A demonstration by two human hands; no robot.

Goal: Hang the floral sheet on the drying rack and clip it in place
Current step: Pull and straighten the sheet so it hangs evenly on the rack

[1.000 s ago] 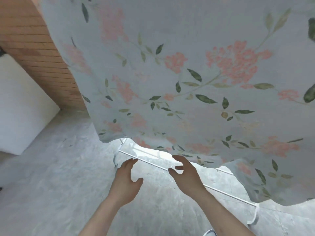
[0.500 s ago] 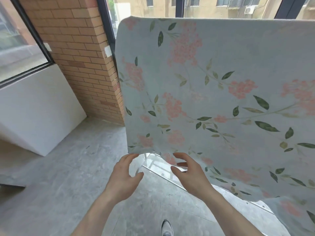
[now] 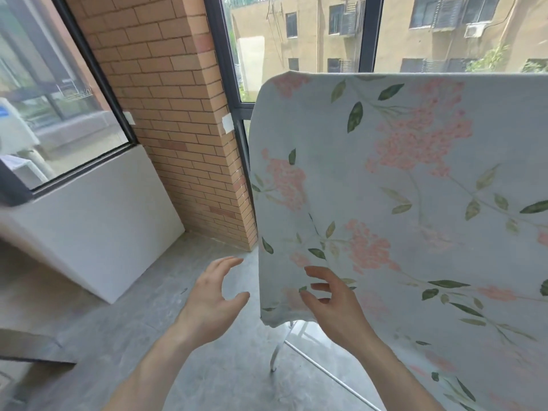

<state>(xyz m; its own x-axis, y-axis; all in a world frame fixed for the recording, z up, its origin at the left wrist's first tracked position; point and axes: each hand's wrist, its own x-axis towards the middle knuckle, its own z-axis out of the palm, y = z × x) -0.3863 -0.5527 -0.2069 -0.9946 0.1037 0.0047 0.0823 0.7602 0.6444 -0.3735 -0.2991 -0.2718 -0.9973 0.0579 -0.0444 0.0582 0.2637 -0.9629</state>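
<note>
The floral sheet hangs draped over the top bar of the drying rack, filling the view from 12 to 4 o'clock; the bar itself is hidden under the fold. Only a white leg and a lower rail of the rack show, at 6 o'clock below the sheet's bottom corner.

The left hand hovers at 7 o'clock, fingers spread and slightly curved, holding nothing and clear of the fabric. The right hand is raised in front of the sheet's lower left corner, fingers spread; contact with the fabric cannot be confirmed.

Judgement: both hands are positioned at the left edge to take hold of it and pull the drape flat. No clip is visible, so the clipping step is not yet done.

Background: brick pillar at 11 o'clock, concrete floor below.
</note>
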